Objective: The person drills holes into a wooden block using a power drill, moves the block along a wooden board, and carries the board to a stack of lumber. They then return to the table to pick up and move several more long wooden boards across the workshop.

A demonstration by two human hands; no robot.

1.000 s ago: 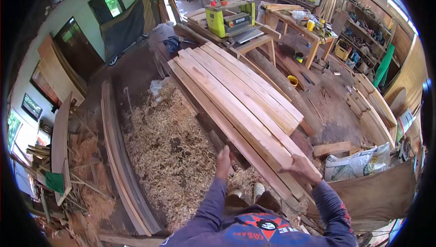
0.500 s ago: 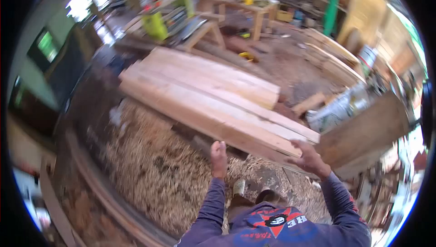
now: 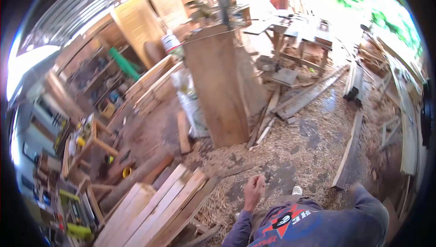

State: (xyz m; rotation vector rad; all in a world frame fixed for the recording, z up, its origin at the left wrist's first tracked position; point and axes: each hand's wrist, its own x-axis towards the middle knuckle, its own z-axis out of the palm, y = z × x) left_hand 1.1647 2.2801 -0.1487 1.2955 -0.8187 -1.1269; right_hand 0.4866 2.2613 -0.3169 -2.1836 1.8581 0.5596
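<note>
My left hand (image 3: 254, 191) is raised in front of my body with its fingers curled together. It stands apart from the pile of planks, and whatever it may hold is too small to make out. Low at my right side, my right hand (image 3: 357, 187) is blurred and mostly hidden by the sleeve, near the lower end of a long dark-sided beam (image 3: 349, 160). The stacked pale planks (image 3: 165, 206) lie at the lower left, touched by neither hand.
A broad wooden panel (image 3: 218, 88) stands upright ahead, beside a white sack (image 3: 190, 106). Shavings (image 3: 299, 142) cover the floor. A worktable (image 3: 309, 33) stands at the back, and long boards (image 3: 408, 124) line the right side.
The view has swung to the right, so the planks now appear at the lower left. My right hand has left the planks' end and dropped to my side. My left hand's fingers have curled.
</note>
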